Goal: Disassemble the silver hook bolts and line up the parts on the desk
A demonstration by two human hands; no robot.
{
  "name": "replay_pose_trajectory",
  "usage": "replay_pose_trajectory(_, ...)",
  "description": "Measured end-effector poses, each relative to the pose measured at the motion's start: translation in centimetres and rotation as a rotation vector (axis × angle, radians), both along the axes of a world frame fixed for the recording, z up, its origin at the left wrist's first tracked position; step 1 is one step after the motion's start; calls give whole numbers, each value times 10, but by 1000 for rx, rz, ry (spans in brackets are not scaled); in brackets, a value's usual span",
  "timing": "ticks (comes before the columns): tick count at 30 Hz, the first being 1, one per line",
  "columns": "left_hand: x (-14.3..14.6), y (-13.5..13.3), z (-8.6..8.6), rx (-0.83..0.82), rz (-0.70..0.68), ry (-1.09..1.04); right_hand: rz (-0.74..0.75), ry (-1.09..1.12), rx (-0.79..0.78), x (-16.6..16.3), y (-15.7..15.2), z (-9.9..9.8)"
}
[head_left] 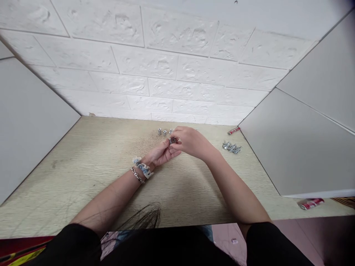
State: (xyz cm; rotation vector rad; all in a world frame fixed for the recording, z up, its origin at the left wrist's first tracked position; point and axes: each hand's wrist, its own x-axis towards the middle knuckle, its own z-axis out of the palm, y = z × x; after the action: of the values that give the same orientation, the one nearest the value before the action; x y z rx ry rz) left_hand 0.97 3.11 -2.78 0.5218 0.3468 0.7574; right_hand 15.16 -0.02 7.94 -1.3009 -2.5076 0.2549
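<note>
A small metal piece (173, 140) with a dark brownish round end and a hole is held up in front of me; it looks like a nut or bolt end. My left hand (164, 152) pinches it from the left between thumb and fingers, palm turned upward. From above and the right, my right hand (191, 142) closes its fingertips on the same piece. Just behind the hands stand a few small silver threaded fasteners (159, 131), partly covered by my right fingers. More silver bolts with washers (232, 147) lie in a group to the right.
The wooden tabletop (105, 147) meets a white brick-pattern wall (163, 66), with white panels at left (33, 122) and right (291, 140). A red battery (233, 130) lies by the right panel; another red battery (311, 204) lies near the front right edge. Brown specks dot the table.
</note>
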Motion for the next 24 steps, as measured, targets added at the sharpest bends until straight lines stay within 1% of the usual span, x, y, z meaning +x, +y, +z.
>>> replay_pose_trajectory(6,0,-1,3,0,2,13,-11,-2,-15,0,-2,1)
replay_pose_trajectory(18,-1,-4,4,55,-30,38,-47,-101,-3,-4,-6,4)
replay_pose_trajectory(21,-1,-2,4,53,-47,32,-44,-98,4,-5,-6,2)
replay_pose_trajectory(24,0,0,4,58,-33,46,-19,-54,-13,-3,-4,1)
